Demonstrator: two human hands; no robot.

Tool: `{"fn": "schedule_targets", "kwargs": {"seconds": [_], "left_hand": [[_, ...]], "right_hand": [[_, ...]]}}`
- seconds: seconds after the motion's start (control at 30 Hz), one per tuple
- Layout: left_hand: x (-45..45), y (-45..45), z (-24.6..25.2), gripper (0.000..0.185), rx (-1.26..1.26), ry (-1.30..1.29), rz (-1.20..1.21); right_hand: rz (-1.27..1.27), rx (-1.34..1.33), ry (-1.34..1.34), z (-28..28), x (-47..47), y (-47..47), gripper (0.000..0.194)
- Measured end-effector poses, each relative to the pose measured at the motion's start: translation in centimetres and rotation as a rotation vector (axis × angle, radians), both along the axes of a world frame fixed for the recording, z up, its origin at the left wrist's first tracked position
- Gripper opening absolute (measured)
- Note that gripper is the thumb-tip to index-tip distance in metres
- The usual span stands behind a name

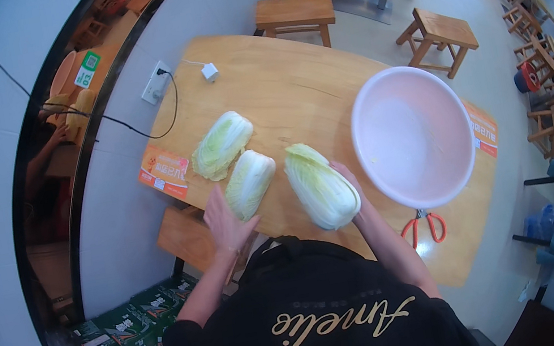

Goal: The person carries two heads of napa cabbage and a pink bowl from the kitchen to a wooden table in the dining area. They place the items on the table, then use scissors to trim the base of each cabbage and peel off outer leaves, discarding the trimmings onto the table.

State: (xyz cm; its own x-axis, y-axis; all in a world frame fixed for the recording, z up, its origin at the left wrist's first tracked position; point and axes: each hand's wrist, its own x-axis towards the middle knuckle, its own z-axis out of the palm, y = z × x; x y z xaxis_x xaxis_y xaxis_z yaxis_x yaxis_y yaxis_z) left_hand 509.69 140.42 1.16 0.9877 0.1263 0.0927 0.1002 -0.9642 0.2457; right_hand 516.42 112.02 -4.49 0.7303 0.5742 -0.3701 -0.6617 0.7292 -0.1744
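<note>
My right hand [348,178] holds a napa cabbage [319,188] along its right side, with most of the fingers hidden behind it. Its leafy end points away from me and its white base towards me. My left hand [227,221] is spread, thumb apart, at the leafy end of a second napa cabbage [251,183] lying on the wooden table [290,88]. Whether it touches those leaves I cannot tell. Just beyond, a third napa cabbage [224,145] lies on the tabletop.
A large white plastic basin [402,135] stands at the right, with red-handled scissors [425,228] by its near rim. A white adapter [209,72] and a black cord [174,118] lie near the wall. Wooden stools [438,33] stand beyond the table; green boxes [132,326] are at lower left.
</note>
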Motion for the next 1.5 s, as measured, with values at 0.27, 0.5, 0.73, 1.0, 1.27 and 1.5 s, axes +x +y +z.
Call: {"fn": "schedule_targets", "kwargs": {"seconds": [0.27, 0.5, 0.73, 1.0, 1.27, 1.5], "left_hand": [[9.0, -1.2, -2.5, 0.112, -0.287, 0.244, -0.095], [20.1, -7.6, -2.5, 0.106, -0.319, -0.083, -0.227], [28.0, -8.8, -4.0, 0.105, -0.048, 0.141, -0.109], [13.3, -6.7, -1.2, 0.074, -1.513, 0.555, -0.065], [10.1, -6.3, 1.0, 0.057, -1.984, 0.474, 0.012], [9.0, -8.0, 1.8, 0.060, -2.222, 0.126, 0.260]], "right_hand": [[-0.141, 0.019, 0.105, -0.9, -2.9, -0.1, 0.040], [-0.256, 0.029, 0.063, -0.2, -2.4, 0.5, 0.041], [-0.394, -0.272, 0.029, -1.6, -0.3, 1.2, 0.046], [-0.265, -0.337, -0.011, 4.0, 3.6, 3.0, 0.058], [-0.011, -1.394, -0.689, 9.9, 3.7, 5.6, 0.043], [-0.853, -0.814, -0.339, 8.8, 3.9, 8.8, 0.013]]}}
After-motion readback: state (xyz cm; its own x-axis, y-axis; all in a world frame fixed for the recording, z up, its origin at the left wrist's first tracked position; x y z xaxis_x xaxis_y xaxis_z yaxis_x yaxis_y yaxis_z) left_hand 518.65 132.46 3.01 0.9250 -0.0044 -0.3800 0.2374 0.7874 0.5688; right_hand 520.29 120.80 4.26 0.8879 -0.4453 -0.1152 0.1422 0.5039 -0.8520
